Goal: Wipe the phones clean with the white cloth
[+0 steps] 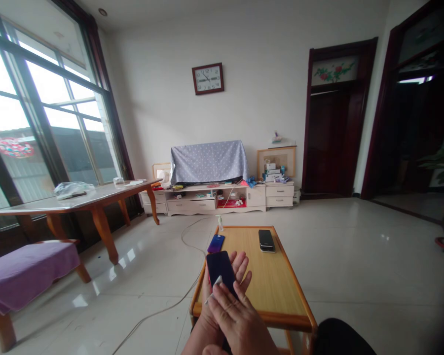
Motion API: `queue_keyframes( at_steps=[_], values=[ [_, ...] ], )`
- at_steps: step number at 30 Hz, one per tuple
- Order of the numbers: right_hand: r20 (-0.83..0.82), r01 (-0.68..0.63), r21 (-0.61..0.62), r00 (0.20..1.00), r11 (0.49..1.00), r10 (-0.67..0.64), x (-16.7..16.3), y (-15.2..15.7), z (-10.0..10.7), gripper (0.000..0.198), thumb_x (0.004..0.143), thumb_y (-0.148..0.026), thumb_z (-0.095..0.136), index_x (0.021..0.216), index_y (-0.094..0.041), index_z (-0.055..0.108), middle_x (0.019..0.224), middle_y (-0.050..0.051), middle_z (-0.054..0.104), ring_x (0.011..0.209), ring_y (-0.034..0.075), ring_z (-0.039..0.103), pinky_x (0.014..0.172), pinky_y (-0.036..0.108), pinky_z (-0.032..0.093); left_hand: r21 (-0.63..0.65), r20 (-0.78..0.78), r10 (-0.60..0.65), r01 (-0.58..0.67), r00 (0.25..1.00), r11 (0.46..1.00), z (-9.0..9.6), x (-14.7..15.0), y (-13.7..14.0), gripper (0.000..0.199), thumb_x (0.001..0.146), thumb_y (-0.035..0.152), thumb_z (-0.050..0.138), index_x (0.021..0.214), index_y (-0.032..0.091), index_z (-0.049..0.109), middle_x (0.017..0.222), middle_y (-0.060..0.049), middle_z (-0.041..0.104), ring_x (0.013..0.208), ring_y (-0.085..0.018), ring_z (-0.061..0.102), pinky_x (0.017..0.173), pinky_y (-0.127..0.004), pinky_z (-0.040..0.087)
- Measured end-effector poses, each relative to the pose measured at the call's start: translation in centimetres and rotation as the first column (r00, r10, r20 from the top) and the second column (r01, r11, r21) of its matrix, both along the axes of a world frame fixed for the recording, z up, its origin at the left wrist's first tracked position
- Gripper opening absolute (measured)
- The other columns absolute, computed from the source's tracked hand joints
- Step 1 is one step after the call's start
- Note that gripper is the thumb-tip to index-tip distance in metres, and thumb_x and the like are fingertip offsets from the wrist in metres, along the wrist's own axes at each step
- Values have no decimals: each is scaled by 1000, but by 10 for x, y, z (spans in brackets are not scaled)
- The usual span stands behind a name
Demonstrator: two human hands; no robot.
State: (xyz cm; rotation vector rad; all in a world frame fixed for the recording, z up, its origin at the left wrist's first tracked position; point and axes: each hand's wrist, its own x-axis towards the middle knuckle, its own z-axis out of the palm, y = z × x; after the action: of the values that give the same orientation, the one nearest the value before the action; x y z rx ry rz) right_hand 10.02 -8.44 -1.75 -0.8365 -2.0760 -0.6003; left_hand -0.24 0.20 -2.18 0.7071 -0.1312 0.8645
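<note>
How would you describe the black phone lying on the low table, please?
Find the low wooden table in front of the person. The black phone lies flat near its far right corner; the purple phone lies at the far left, a third in hand.

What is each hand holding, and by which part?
The left hand holds a dark phone from behind, fingers at its right edge. The right hand pinches a small white swab by one end.
</note>
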Motion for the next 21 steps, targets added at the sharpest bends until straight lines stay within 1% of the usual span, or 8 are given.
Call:
queue_keyframes(
  at_steps=[2,4,9,12,14,15,19,21],
  values=[
    [-29,75,-107,996,991,-79,3,0,4,73,93,-57,55,149,-11,44,151,15,47,141,30,43,115,50,40,41,3,10,-10,1000,999,0,1,-2,80,95,71,16,150,19,42,162,-9,33,155,-27,10,126,-48,6],
    [-47,122,-154,990,980,-130,6,-1,8,72,93,-55,55,149,-10,44,152,17,43,142,32,41,113,52,43,62,-8,12,-12,1000,998,0,2,-3,79,95,71,16,148,20,46,162,-8,35,155,-27,12,126,-47,8],
    [46,-14,-101,999,995,19,7,0,10,79,91,-59,56,150,-9,42,150,17,46,141,32,43,114,50,42,83,-57,10,-5,998,997,0,6,-4,75,96,69,17,145,23,50,159,-7,39,154,-27,15,126,-47,9],
    [-18,71,-185,997,980,-76,9,0,15,72,93,-52,56,151,-12,40,153,15,42,143,32,39,116,54,39,97,-62,36,-29,997,995,1,6,-7,68,98,64,20,145,25,51,158,-5,42,154,-27,18,126,-47,9],
    [-52,126,-219,989,967,-141,10,0,18,73,93,-51,57,152,-12,39,155,15,39,144,33,38,115,54,40,94,-60,48,-42,997,995,2,6,-11,65,98,62,23,144,26,53,157,-5,43,153,-27,19,126,-46,10],
    [-42,119,-212,991,970,-130,9,1,19,75,92,-53,57,152,-12,39,155,16,39,143,34,38,114,54,42,87,-62,48,-43,997,995,3,6,-13,66,98,62,23,144,26,53,157,-5,43,153,-27,19,126,-46,11],
    [62,-22,-153,998,988,32,6,2,20,79,91,-57,57,152,-10,39,153,16,42,141,33,43,114,51,42,59,-85,49,-44,995,997,7,7,-18,69,96,65,22,143,26,54,157,-5,43,154,-27,16,126,-46,8],
    [16,6,-196,1000,981,-3,7,2,21,75,92,-52,58,152,-12,39,154,14,42,142,32,41,116,52,39,60,-90,68,-63,994,996,6,8,-19,66,95,64,28,142,28,55,157,-4,44,154,-28,16,126,-46,9]
  ],
)
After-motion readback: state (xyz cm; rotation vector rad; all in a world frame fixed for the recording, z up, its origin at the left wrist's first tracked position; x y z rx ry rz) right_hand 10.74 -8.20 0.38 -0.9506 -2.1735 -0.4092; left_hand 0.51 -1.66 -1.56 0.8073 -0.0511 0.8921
